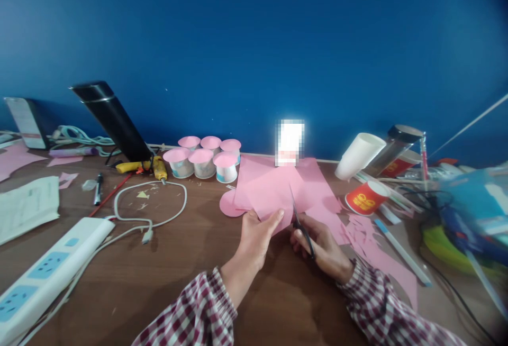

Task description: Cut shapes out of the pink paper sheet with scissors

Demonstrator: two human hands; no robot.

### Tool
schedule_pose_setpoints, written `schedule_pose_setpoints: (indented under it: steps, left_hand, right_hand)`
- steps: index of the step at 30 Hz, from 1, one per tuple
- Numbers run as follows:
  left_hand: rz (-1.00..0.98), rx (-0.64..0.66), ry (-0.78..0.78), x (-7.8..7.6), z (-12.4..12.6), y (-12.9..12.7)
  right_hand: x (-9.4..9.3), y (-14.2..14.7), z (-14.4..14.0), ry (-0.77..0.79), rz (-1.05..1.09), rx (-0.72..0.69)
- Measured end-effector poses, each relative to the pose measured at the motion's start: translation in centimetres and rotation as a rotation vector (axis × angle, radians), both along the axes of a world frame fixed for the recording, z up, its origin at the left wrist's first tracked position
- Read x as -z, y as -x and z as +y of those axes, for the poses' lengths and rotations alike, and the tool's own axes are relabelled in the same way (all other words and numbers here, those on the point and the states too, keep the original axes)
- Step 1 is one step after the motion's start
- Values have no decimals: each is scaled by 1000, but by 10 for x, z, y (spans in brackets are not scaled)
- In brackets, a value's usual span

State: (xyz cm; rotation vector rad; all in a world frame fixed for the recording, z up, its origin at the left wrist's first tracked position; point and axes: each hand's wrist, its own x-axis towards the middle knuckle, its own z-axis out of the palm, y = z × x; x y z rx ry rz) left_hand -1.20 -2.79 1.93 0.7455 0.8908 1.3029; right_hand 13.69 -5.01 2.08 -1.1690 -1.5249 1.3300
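Cutting pink paper (273,190) with scissors (300,219), blades up into sheet near its lower edge. Right hand (323,245) grip closed through scissor handles. Left hand (256,235) pinching paper edge, thumb on top. Paper raised just above desk (166,277), at centre. Pink scraps (373,248) right of hands. Six pink-topped cups (204,158) behind left, red cup (365,197) lying right, power strip (43,272) far left.

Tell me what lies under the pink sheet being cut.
More pink paper and a round pink piece stick out from under the sheet; the table beneath is covered.
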Motion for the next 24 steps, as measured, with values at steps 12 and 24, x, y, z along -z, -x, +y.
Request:
schedule_pose_setpoints:
  steps: [12, 24]
  left_hand:
    - [10, 3, 12, -1, 0, 0]
    - [23, -17, 25, 1, 0, 0]
  right_hand:
    - [1, 1, 2, -6, 20, -13]
    - [4, 0, 1, -13, 15, -13]
